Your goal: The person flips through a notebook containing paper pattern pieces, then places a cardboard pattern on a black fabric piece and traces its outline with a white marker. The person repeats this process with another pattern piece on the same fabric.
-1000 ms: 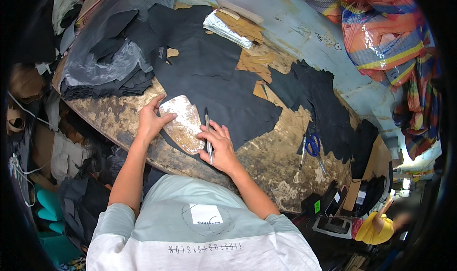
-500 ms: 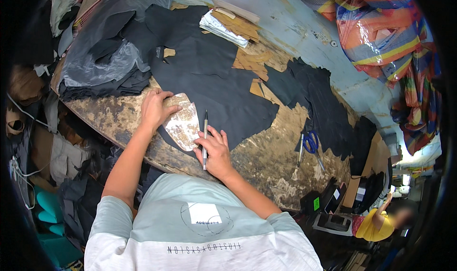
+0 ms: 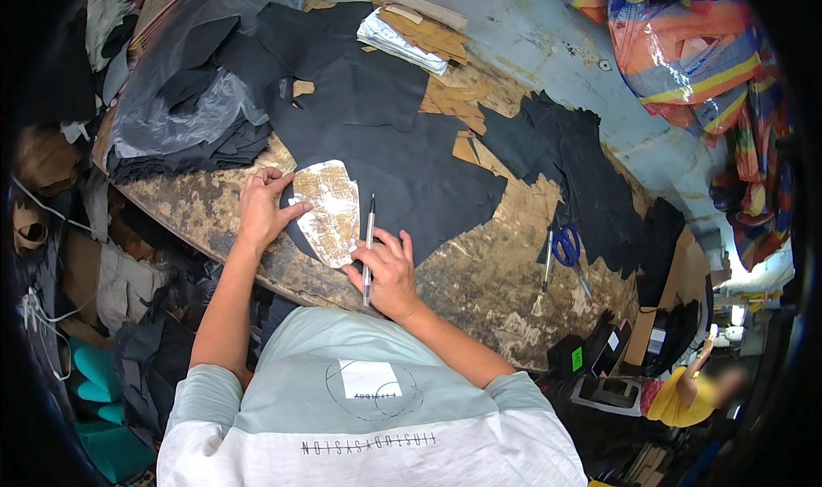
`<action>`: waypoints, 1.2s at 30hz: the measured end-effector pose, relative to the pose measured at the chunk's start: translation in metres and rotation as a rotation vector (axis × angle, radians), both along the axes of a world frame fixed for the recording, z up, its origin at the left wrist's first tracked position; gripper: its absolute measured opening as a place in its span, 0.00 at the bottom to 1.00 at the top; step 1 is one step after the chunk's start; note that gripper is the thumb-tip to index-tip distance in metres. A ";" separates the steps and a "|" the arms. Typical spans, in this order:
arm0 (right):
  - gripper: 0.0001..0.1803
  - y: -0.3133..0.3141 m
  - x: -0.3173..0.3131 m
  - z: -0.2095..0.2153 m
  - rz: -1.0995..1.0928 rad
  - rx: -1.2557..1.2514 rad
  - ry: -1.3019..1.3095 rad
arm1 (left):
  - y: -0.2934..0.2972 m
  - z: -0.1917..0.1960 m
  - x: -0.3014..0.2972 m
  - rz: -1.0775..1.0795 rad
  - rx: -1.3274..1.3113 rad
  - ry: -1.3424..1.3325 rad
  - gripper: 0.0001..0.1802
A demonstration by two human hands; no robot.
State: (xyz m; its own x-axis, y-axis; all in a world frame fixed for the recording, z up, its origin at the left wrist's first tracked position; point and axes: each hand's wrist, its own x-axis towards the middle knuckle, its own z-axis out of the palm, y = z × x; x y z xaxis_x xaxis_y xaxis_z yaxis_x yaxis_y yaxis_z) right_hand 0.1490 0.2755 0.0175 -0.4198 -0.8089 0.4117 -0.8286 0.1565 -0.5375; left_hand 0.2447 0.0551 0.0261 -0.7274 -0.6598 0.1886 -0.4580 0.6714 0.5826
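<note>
A pale, brown-stained pattern piece [image 3: 330, 209], wide at the top and tapering downward, lies on a large sheet of black leather-like material [image 3: 428, 183]. My left hand [image 3: 264, 209] rests at the piece's left edge, thumb stretched onto it and fingers apart from the thumb, gripping nothing visible. My right hand [image 3: 390, 273] holds a silver pen [image 3: 371, 222] with its tip pointing away from me. That hand's fingertips sit by the lower right edge of the piece; whether they touch it is hard to tell.
Blue-handled scissors [image 3: 566, 246] and another pen [image 3: 548, 260] lie right on the worn wooden table [image 3: 488, 307]. Papers and brown card pieces [image 3: 428, 38] are stacked at the back. Black sheets under clear plastic [image 3: 188, 119] fill the left. A person in yellow [image 3: 685, 397] is far right.
My left hand has slid slightly left and down, its thumb now nearer the piece's left edge. The piece has turned a little more upright. My right hand keeps the pen nearly in place.
</note>
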 end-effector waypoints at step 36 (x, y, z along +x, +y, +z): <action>0.14 0.064 -0.057 0.000 -0.254 -0.042 0.018 | 0.085 0.002 -0.041 -0.726 0.026 -0.151 0.29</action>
State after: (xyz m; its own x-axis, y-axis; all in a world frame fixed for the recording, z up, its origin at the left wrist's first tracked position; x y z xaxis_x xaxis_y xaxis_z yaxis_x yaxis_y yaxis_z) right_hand 0.0921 0.3391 0.0172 -0.6000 -0.6602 0.4518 -0.7748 0.3390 -0.5337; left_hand 0.2034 0.1402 0.0284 -0.9991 -0.0054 0.0427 0.0198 0.8228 0.5679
